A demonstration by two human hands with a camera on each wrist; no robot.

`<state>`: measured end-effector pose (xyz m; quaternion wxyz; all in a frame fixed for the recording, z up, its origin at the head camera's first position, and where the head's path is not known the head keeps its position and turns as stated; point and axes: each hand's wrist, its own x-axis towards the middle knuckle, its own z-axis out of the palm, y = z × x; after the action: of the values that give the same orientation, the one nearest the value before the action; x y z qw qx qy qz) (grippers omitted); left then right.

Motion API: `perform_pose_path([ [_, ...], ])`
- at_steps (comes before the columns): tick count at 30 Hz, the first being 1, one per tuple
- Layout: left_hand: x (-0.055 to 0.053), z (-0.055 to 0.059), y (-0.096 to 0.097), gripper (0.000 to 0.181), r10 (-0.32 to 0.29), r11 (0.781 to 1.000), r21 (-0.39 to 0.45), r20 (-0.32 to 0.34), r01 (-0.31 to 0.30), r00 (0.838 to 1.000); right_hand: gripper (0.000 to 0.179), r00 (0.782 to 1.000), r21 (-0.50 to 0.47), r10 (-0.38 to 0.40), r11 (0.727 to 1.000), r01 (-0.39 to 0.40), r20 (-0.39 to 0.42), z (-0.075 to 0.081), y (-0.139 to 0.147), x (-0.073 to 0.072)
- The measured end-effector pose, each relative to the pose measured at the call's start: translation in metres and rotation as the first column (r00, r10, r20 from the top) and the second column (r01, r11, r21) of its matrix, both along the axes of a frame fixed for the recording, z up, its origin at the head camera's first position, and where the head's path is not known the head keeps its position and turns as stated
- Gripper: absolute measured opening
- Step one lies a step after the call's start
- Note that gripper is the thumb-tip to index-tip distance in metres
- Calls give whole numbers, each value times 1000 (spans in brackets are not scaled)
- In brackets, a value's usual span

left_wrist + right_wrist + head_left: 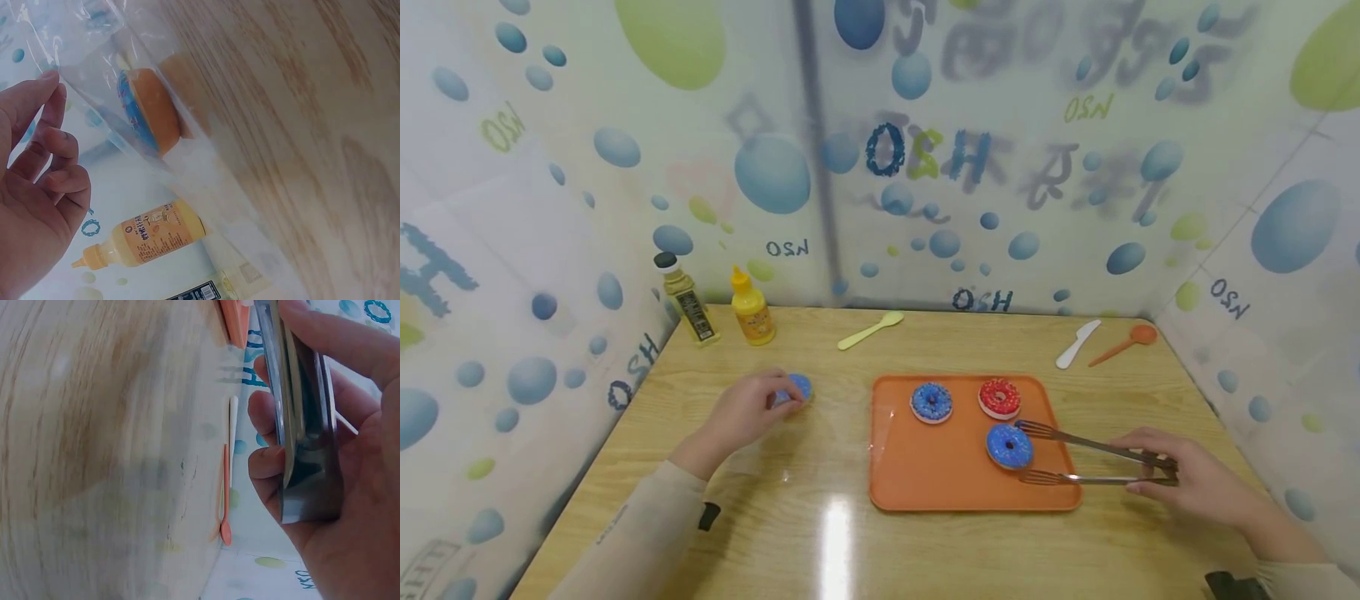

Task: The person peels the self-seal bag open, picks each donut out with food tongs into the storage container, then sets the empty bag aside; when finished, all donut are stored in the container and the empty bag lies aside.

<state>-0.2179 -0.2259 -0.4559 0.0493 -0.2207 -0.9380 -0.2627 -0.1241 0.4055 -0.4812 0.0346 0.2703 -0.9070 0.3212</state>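
My left hand [748, 412] pinches the edge of a clear plastic bag [250, 244] between thumb and forefinger. Inside or behind that clear film, a blue-iced donut [147, 109] shows on the wooden table; in the head view the fingers partly cover this donut [801, 386]. My right hand [1187, 479] holds metal tongs [1097, 444] near their joined end. The tongs' arms are spread, with one tip on each side of a blue donut [1009, 447] lying on the orange tray [925, 483]. Another blue donut [931, 403] and a red donut [999, 399] lie farther back on the tray.
A dark-capped bottle [691, 304] and a yellow squeeze bottle [752, 312] stand at the back left. Along the back edge lie a yellow-green spoon [871, 331], a white knife [1078, 344] and an orange spoon [1138, 336]. Patterned walls enclose the table's back and sides.
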Motion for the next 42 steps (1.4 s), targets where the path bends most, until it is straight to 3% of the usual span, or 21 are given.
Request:
perform_pose_path([
  [11, 0, 0, 1, 6, 13, 1000, -3, 3, -13, 1000, 52, 998, -35, -68, 997, 67, -13, 10, -22, 2],
  [18, 1, 1, 0, 8, 12, 1000, -11, 2, -12, 1000, 46, 998, 0, -62, 998, 62, -21, 12, -68, -1],
  [25, 1, 4, 2, 7, 10, 1000, 1, 4, -10, 1000, 42, 998, -6, 7, 1000, -7, -65, 6, -112, -7],
  [31, 1, 5, 5, 6, 7, 1000, 4, -2, -7, 1000, 39, 995, 12, -42, 999, 43, -91, 2, -146, -11],
  [36, 0, 5, 5, 4, 3, 1000, 12, -9, -3, 1000, 34, 994, 30, -38, 999, 42, -100, 5, -175, -16],
  [42, 0, 6, 7, 5, 4, 1000, 13, -30, -4, 1000, 29, 988, 131, -38, 990, 58, -148, 11, -209, -23],
])
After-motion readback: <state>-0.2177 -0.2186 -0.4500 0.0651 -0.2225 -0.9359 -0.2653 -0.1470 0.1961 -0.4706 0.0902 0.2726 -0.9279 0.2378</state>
